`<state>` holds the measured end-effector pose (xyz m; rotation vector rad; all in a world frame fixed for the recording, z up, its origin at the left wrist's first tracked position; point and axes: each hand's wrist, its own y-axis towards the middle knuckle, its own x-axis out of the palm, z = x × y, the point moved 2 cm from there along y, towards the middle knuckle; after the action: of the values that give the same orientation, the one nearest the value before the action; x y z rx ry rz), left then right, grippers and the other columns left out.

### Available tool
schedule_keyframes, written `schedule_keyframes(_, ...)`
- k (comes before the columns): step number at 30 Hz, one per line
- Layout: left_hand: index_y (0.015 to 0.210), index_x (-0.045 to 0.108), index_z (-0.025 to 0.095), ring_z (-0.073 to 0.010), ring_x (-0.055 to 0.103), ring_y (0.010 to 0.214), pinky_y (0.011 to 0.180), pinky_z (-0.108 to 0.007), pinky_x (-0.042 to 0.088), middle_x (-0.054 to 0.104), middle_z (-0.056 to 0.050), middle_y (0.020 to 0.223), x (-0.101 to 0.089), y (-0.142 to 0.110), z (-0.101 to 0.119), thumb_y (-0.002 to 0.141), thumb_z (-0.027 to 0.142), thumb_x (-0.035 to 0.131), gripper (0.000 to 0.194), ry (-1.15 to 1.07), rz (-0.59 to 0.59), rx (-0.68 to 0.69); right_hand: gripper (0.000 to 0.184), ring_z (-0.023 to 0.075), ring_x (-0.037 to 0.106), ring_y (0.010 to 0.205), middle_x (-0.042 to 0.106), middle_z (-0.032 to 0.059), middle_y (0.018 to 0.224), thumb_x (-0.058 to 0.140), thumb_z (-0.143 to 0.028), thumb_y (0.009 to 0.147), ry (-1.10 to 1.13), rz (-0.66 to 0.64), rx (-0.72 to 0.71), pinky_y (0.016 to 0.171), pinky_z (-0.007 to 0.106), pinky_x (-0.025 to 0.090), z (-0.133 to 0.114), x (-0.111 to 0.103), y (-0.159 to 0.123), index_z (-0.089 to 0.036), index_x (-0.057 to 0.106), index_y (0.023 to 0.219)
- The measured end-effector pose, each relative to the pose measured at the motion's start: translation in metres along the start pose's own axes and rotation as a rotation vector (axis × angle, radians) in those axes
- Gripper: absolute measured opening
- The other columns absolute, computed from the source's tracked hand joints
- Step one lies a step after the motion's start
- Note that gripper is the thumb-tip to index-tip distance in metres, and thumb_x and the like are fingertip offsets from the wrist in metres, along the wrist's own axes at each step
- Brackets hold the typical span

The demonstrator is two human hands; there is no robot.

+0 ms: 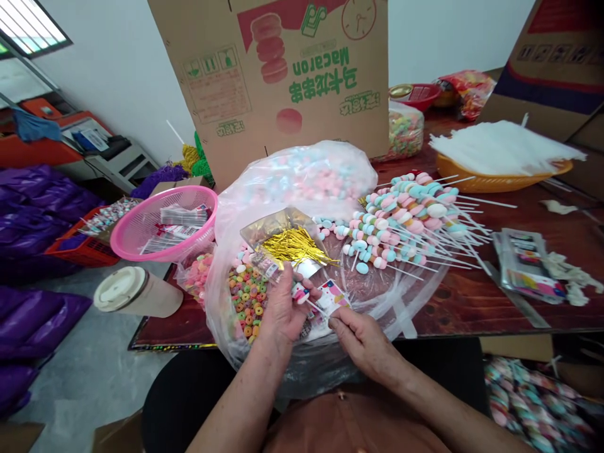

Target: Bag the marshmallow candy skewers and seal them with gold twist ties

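From the head view, the landmark is the pile of gold ties (295,244). Just on the near side of it, the left hand (282,308) is closed around a small printed packet (301,293), its contents mostly covered by fingers. Right of that, the right hand (361,340) pinches a white stick (317,308) between thumb and finger; the tip is hidden. Beyond the ties, cloudy plastic (302,173) blurs pink and blue candies.

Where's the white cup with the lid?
The cup is at the left in the head view, at the table's left end, just below the pink basket.
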<state>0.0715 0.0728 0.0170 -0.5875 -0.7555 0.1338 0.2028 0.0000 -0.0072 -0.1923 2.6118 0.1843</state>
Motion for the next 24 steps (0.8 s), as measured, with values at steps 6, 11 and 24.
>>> schedule_keyframes(6, 0.067, 0.053, 0.014, -0.0172, 0.06, 0.054, 0.058, -0.037, 0.053, 0.059, -0.003, 0.057, -0.004, -0.001, 0.02, 0.081, 0.033, 0.058, 0.024, -0.023, 0.181, -0.043, 0.028, 0.0153, 0.051, 0.056, 0.058, 0.0044, 0.06, 0.034, -0.018, 0.088, -0.49, 0.115, -0.239, 0.057, 0.026, 0.032, 0.01, -0.013, -0.002, -0.016, 0.055, 0.07)
schedule_keyframes(11, 0.057, 0.05, 0.015, -0.0132, 0.055, 0.045, 0.061, -0.034, 0.053, 0.052, 0.001, 0.045, 0.001, -0.008, -0.014, 0.076, 0.047, 0.06, 0.038, 0.035, 0.111, -0.065, 0.029, 0.016, 0.051, 0.058, 0.057, 0.0048, 0.059, 0.035, -0.013, 0.087, -0.499, 0.115, -0.329, 0.058, 0.028, 0.031, 0.004, 0.006, -0.004, -0.016, 0.054, 0.066)
schedule_keyframes(24, 0.067, 0.055, 0.016, -0.0099, 0.055, 0.05, 0.066, -0.029, 0.051, 0.055, 0.004, 0.053, -0.007, 0.007, 0.006, 0.08, 0.026, 0.06, 0.017, -0.133, -0.087, 0.043, 0.032, 0.0094, 0.038, 0.044, 0.042, -0.0051, 0.046, 0.038, -0.035, 0.087, 0.28, -0.15, 0.147, 0.044, 0.021, 0.03, -0.003, -0.002, 0.0, -0.019, 0.045, 0.061)
